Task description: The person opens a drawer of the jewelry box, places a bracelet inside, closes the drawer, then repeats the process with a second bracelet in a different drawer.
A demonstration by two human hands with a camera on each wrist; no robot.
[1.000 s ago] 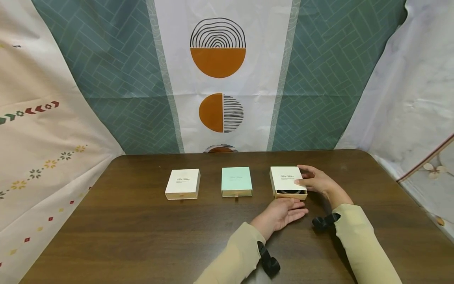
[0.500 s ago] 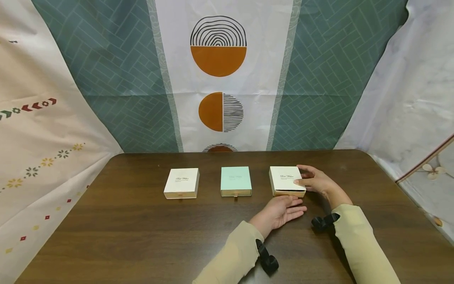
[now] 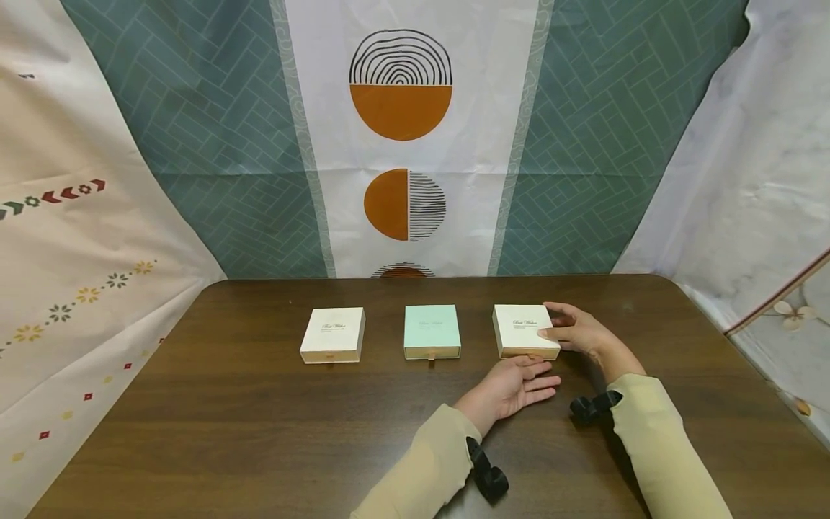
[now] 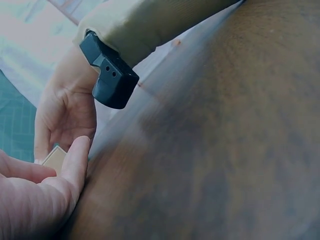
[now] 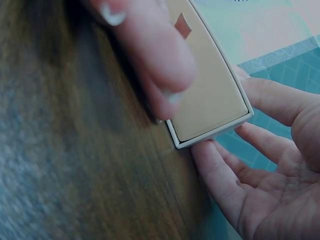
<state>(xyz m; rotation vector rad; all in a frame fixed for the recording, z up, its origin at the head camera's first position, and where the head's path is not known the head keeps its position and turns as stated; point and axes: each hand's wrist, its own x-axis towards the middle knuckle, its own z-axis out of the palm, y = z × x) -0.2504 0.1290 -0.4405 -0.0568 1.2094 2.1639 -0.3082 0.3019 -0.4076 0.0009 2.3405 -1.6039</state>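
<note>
At the right of the row stands a white drawer-style gift box (image 3: 521, 324) with fine dark lettering on its lid. My right hand (image 3: 583, 337) holds this box by its right side, the thumb over the top edge and the other fingers along the side. My left hand (image 3: 512, 388) lies palm up in front, fingers extended, fingertips right at the drawer front. In the right wrist view the tan drawer front (image 5: 210, 90) sits flush inside the white sleeve, with a small ribbon tab (image 5: 183, 26) sticking out. The drawer's contents are hidden.
A mint green box (image 3: 431, 328) with a ribbon tab stands in the middle of the row. Another white box (image 3: 333, 330) is farther left. All stand toward the back of the brown wooden table (image 3: 259, 432). Patterned cloths (image 3: 583, 144) hang behind and beside it.
The right-hand box's drawer, partly out with a dark object showing inside, has slid back into its sleeve. My left fingers moved slightly forward with it, while my right hand kept its hold.
</note>
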